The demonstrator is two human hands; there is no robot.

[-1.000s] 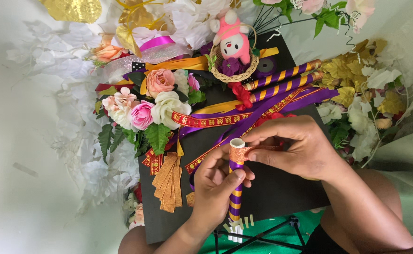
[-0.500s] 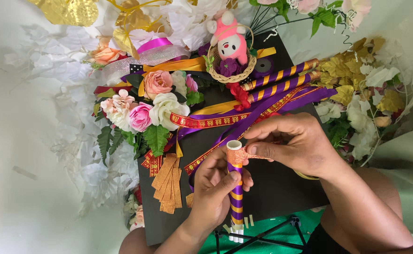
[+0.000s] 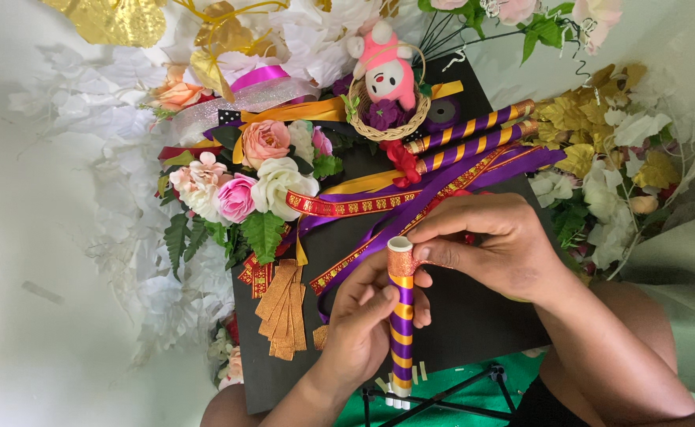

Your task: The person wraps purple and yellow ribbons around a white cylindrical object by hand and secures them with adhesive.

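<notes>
While gripped: three striped sticks [image 3: 400, 324].

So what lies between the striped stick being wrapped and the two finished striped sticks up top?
In the head view, the right hand and purple and red-gold ribbons on the black board.

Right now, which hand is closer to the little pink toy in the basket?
Right. The right hand sits just below the pink toy, pinching the stick's top; the left hand grips the striped stick lower down.

We have one view only, from a head-worn camera looking steeply down, close over the left hand [image 3: 363, 328] and right hand [image 3: 494, 249], above the black board [image 3: 474, 316]. No second view shares the scene.
</notes>
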